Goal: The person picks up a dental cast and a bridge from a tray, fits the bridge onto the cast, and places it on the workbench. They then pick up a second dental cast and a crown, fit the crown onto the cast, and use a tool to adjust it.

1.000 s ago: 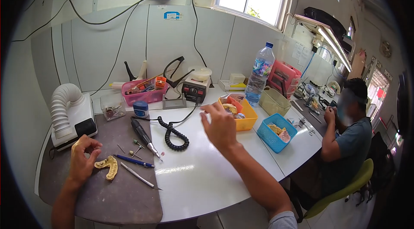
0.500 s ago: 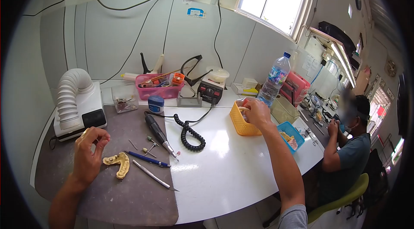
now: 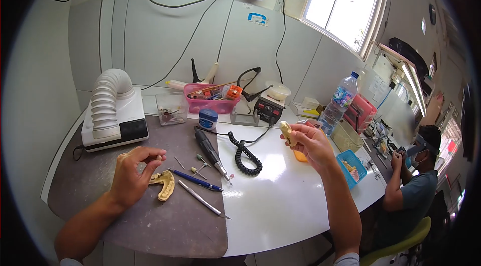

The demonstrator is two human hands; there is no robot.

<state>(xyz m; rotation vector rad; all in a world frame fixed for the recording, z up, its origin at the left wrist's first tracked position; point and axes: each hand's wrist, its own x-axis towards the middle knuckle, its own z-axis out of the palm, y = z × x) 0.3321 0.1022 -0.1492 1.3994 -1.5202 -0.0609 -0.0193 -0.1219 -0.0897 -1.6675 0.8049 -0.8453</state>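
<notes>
My right hand [image 3: 311, 144] is raised above the white table and grips a yellow dental cast [image 3: 286, 131] by its lower end. An orange basket [image 3: 300, 155] sits just behind that hand, mostly hidden by it. My left hand [image 3: 133, 175] hovers over the grey mat [image 3: 150, 216] with thumb and fingers pinched together; I cannot tell whether anything small is between them. A second yellow dental cast [image 3: 164, 184] lies on the mat right beside those fingers.
A black handpiece [image 3: 210, 149] with coiled cord [image 3: 245, 154], a blue pen [image 3: 198, 180], a metal tool [image 3: 203, 200] and small burs lie on the mat. A dust extractor [image 3: 111, 118], pink tray [image 3: 210, 101], control box [image 3: 268, 109] and water bottle [image 3: 337, 103] stand behind. A seated person [image 3: 411, 186] works at right.
My right hand went into the orange basket, then came back toward me holding a yellow dental cast. The view turned left. My left hand stayed pinched by the cast on the mat.
</notes>
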